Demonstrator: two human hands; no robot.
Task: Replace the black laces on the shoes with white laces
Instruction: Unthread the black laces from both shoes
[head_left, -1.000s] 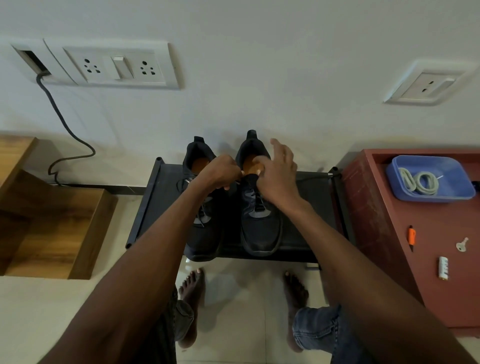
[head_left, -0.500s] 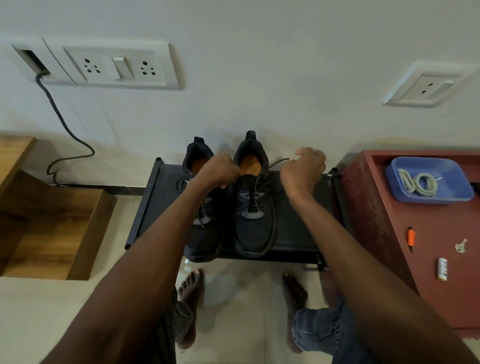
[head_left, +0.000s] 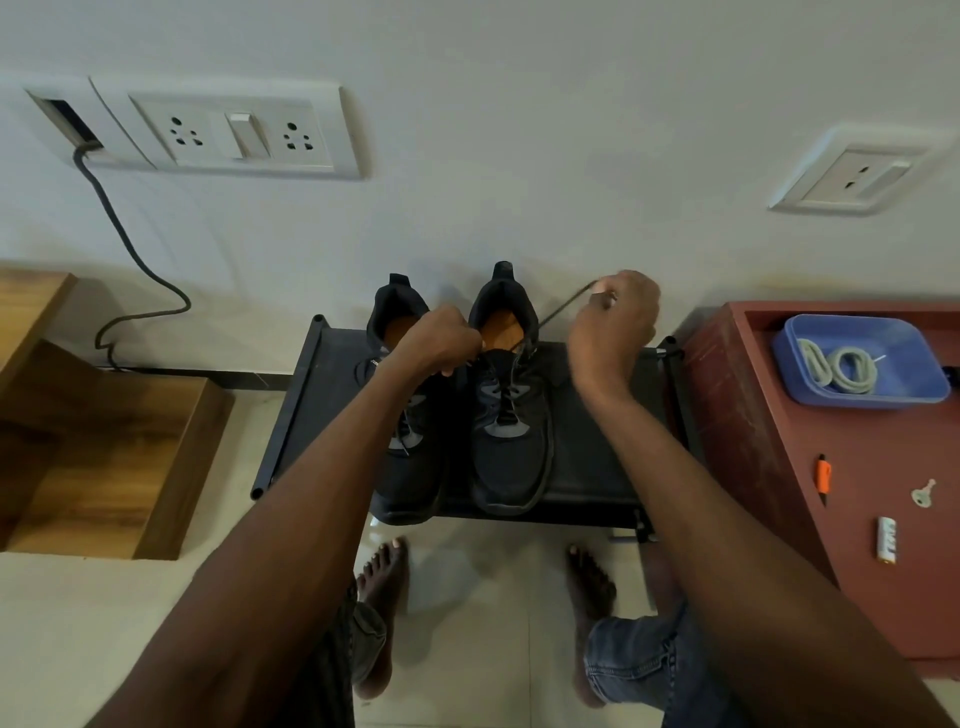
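Note:
Two black shoes stand side by side on a low black rack (head_left: 587, 467), toes toward me. My right hand (head_left: 615, 325) pinches one end of the black lace (head_left: 563, 306) of the right shoe (head_left: 511, 441) and holds it taut, up and to the right of the shoe's collar. My left hand (head_left: 441, 343) is curled at the tongue of the right shoe, gripping the lace there, and covers part of the left shoe (head_left: 402, 457). Coiled white laces (head_left: 836, 366) lie in a blue tray (head_left: 914, 387) on the red cabinet.
The red cabinet (head_left: 769, 467) to the right also carries an orange-handled tool (head_left: 823, 474), a key (head_left: 923, 491) and a small white item (head_left: 887, 538). A wooden step unit (head_left: 104, 457) stands at the left. Wall sockets and a cable are behind. My bare feet are below the rack.
My right hand left the shoe's tongue and moved up and to the right, drawing the black lace end out with it. My left hand stayed at the tongue.

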